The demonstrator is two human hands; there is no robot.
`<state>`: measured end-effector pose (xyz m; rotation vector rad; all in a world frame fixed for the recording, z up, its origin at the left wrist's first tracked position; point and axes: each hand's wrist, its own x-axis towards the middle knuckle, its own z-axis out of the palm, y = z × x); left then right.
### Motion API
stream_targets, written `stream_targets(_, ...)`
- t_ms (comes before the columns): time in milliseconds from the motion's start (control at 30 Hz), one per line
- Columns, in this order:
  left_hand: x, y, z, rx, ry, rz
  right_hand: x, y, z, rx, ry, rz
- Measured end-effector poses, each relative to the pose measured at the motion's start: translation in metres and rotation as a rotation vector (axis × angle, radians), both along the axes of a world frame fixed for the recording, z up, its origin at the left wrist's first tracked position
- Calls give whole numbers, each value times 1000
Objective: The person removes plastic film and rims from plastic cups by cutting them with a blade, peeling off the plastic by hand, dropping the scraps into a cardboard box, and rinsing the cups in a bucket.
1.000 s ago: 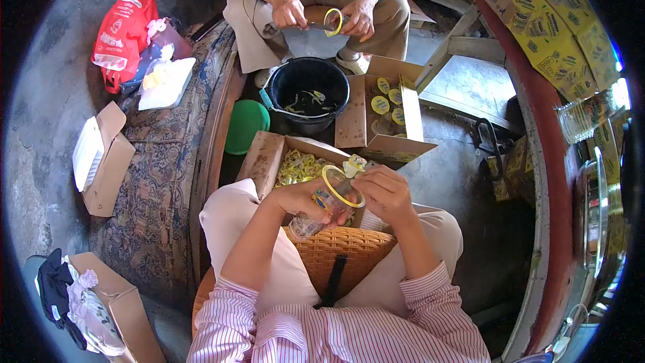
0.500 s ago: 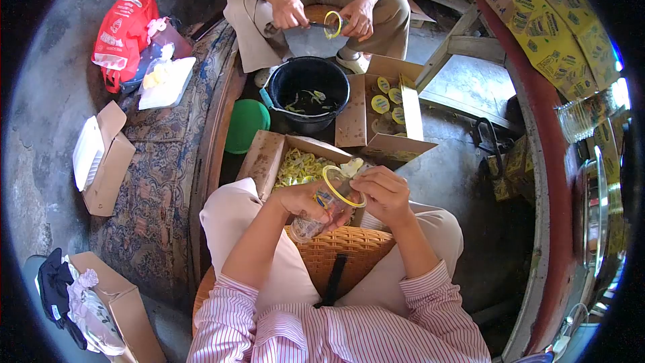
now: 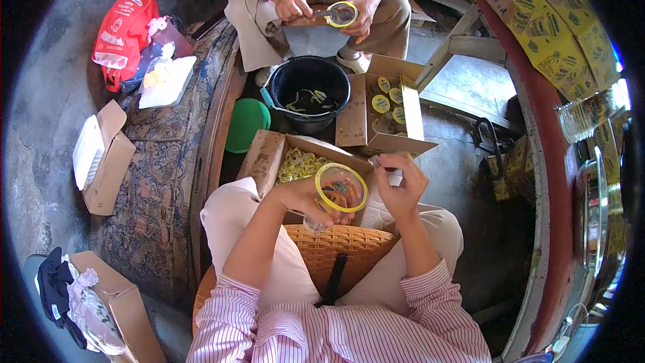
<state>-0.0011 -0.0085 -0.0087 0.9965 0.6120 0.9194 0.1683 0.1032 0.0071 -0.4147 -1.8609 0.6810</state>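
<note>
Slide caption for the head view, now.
Left hand tilts a yellow-rimmed clear plastic cup above a woven seat; black bucket ahead.

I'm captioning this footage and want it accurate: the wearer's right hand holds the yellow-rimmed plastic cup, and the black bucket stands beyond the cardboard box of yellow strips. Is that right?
Not quite: the head view shows the left hand holding the yellow-rimmed plastic cup, not the right hand. The black bucket does stand beyond the cardboard box of yellow strips.
</note>
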Motion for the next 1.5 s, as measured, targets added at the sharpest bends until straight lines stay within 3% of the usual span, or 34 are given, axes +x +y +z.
stream_targets(100, 1, 3, 4, 162, 387, 346, -1, 5, -8, -158, 12, -58)
stream_targets(200, 6, 9, 0, 292, 505, 604, 0, 11, -18, -189, -79, -66)
stream_targets(333, 6, 14, 0, 255, 457, 690, -2, 13, -26, -270, -75, -61)
stream_targets(467, 7, 18, 3, 376, 485, 826, -3, 12, -26, -385, -42, -50)
stream_targets(733, 6, 19, 4, 657, 718, 1065, -3, 14, -26, -327, -26, -52)
stream_targets(933, 13, 18, 3, 470, 406, 1095, -6, 13, -32, -329, -46, -69)
stream_targets(1033, 8, 24, -19, 576, 595, 1119, -13, 7, -31, -420, -37, -47)
stream_targets(1133, 0, 37, -42, 443, 472, 1170, -12, 6, -31, -479, -43, -17)
stream_targets(1167, -5, 50, -54, 461, 587, 1307, -14, 7, -28, -486, -35, -15)
stream_targets(1267, -29, 77, -62, -15, 265, 1341, -14, 12, -27, -512, -25, -16)
stream_targets(1300, -43, 91, -83, 107, 410, 1400, -14, 15, -28, -519, -19, -22)
stream_targets(1400, -92, 120, -110, -98, 756, 1228, -14, 16, -22, -529, 5, -44)
stream_targets(1500, -125, 137, -118, -83, 979, 1191, -12, 19, -17, -501, -41, -58)
